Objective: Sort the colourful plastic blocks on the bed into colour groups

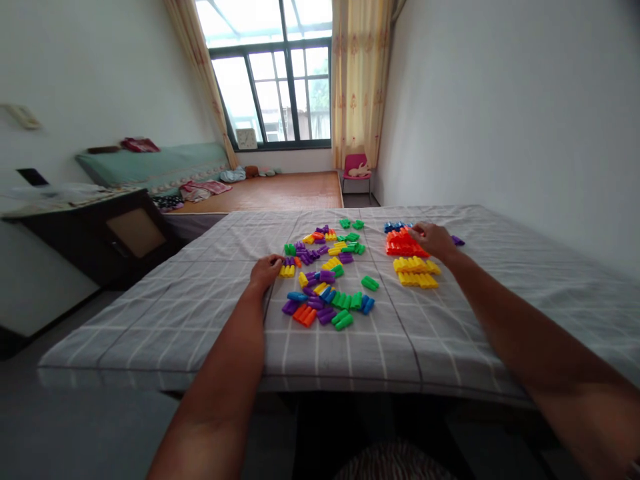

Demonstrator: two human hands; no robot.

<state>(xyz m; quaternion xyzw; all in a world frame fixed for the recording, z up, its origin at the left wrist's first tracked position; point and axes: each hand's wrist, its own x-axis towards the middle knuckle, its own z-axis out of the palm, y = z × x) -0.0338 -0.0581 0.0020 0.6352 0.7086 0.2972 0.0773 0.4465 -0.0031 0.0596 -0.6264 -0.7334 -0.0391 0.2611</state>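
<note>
My right hand (434, 239) reaches over a group of orange plastic pieces (406, 244). Its thumb and fingers pinch together at the top of that group, on what looks like one orange piece. The pieces look like short paired tubes. Blue pieces (397, 227) lie just behind the orange ones, and rows of yellow pieces (417, 273) lie in front. My left hand (266, 272) rests at the left edge of a mixed, scattered heap, its fingers curled beside a yellow piece (287, 271) and purple ones. Whatever its fingertips hold, if anything, is hidden.
Mixed purple pieces (310, 255), green pieces (343, 320) and other colours spread over the middle of the checked grey cloth (215, 313). One purple piece (457, 241) lies beyond my right wrist. A dark cabinet (125, 233) stands left; a bed platform (295, 190) lies behind.
</note>
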